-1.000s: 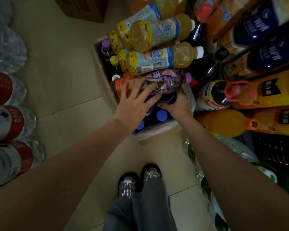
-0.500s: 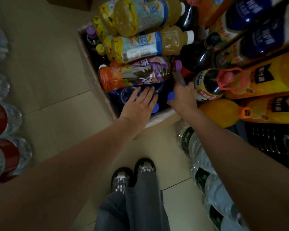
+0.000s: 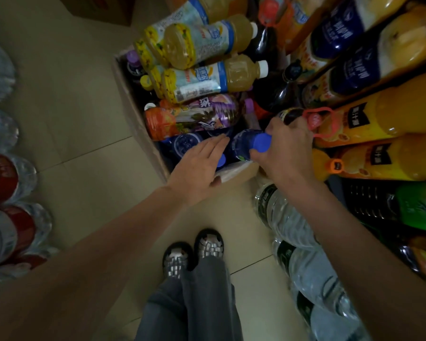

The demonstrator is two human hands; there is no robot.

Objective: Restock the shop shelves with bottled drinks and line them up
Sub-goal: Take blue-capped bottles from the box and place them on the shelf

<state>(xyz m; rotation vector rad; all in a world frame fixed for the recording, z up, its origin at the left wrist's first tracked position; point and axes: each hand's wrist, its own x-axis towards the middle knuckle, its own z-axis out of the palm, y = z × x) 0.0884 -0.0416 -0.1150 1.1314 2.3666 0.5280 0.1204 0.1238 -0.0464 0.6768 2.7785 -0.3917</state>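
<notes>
Right grip (image 3: pixel 284 150) pinching blue-capped bottle (image 3: pixel 244 145) by its neck, body half hidden in cardboard box (image 3: pixel 143 134), left grip (image 3: pixel 198 168) spread flat

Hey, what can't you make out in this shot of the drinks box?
Head view only:
- Blue-capped bottle: the right hand covers its neck, so the grip is unclear.
- Dark bottles under the left hand: labels too dim to read.
- Cardboard box: its bottom is hidden by the bottles.

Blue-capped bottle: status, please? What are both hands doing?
Right hand grips the blue-capped bottle at its neck, in the cardboard box. Left hand open, fingers over the dark bottles. Orange-and-purple bottle lies close above.
</notes>
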